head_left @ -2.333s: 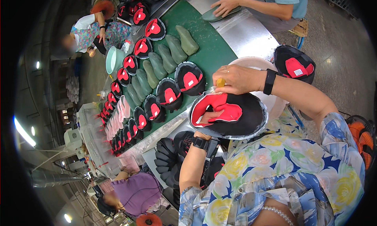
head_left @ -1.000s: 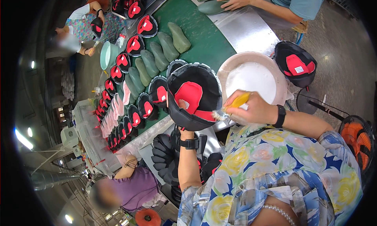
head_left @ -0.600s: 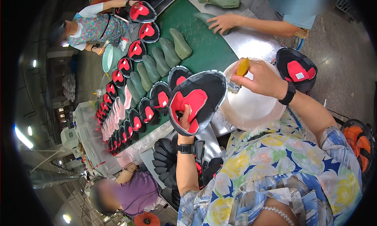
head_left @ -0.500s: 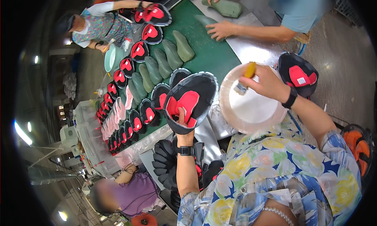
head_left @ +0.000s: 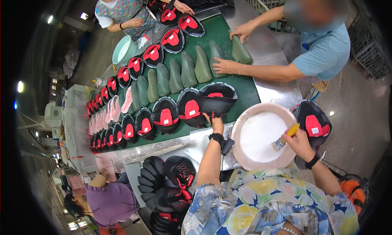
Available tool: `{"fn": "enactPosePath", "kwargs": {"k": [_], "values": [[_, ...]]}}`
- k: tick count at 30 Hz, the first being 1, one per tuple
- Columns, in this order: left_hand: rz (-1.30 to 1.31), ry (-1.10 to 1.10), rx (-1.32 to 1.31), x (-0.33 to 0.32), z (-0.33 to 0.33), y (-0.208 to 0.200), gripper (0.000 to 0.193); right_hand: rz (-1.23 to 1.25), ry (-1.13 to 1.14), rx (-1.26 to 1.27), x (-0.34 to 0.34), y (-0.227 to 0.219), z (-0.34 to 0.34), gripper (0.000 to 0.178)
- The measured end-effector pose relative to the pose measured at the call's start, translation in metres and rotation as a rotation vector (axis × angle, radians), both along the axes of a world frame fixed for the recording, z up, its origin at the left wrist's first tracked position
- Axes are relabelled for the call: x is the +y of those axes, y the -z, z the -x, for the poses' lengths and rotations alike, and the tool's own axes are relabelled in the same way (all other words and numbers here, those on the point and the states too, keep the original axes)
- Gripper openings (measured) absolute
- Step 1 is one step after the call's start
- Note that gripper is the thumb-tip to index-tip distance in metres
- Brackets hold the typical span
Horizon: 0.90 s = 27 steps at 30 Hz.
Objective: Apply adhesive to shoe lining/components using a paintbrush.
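My left hand [head_left: 215, 124] grips the near edge of a black shoe upper [head_left: 220, 106] with a red lining. The upper is at the right end of the near row on the green belt, beside another shoe upper [head_left: 191, 110], and overlaps it. Whether its underside rests on the belt is hidden. In my right hand [head_left: 301, 144] is a brush [head_left: 292, 130] with a yellow handle. Its pale bristles are low over white liquid [head_left: 261, 133] in a round pinkish bowl [head_left: 241, 159]; whether they touch the liquid I cannot tell.
Green shoe lasts [head_left: 203, 67] and pink pieces [head_left: 127, 100] line the belt's middle, between two rows of uppers. Across the belt, a co-worker in light blue [head_left: 326, 57] handles two lasts; another [head_left: 126, 14] reaches toward the far row. One upper [head_left: 313, 122] lies right of the bowl.
My left hand has lowered the upper from above the belt to the near row's end. The brush has moved to the bowl's right side. The blue-sleeved co-worker's lasts now stand in the middle row.
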<state>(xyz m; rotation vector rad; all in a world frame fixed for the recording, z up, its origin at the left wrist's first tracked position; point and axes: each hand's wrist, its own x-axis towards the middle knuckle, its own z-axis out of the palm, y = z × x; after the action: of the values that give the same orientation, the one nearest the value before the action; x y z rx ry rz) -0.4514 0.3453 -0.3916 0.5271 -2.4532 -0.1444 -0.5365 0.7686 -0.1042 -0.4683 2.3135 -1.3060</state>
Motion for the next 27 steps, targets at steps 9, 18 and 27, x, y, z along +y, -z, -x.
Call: {"fn": "enactPosePath", "kwargs": {"k": [9, 18, 27], "values": [[-0.524, 0.564, -0.019, 0.002, 0.004, -0.073, 0.049, 0.114, 0.1, -0.208, 0.039, 0.016, -0.003, 0.017], [-2.427, 0.082, 0.262, 0.058, 0.004, -0.135, 0.067, 0.124, 0.04, -0.234, 0.026, 0.027, 0.003, 0.016], [-0.506, -0.013, -0.389, 0.018, -0.136, -0.181, 0.07, 0.052, -0.074, -0.227, 0.031, 0.059, 0.004, 0.015]]}}
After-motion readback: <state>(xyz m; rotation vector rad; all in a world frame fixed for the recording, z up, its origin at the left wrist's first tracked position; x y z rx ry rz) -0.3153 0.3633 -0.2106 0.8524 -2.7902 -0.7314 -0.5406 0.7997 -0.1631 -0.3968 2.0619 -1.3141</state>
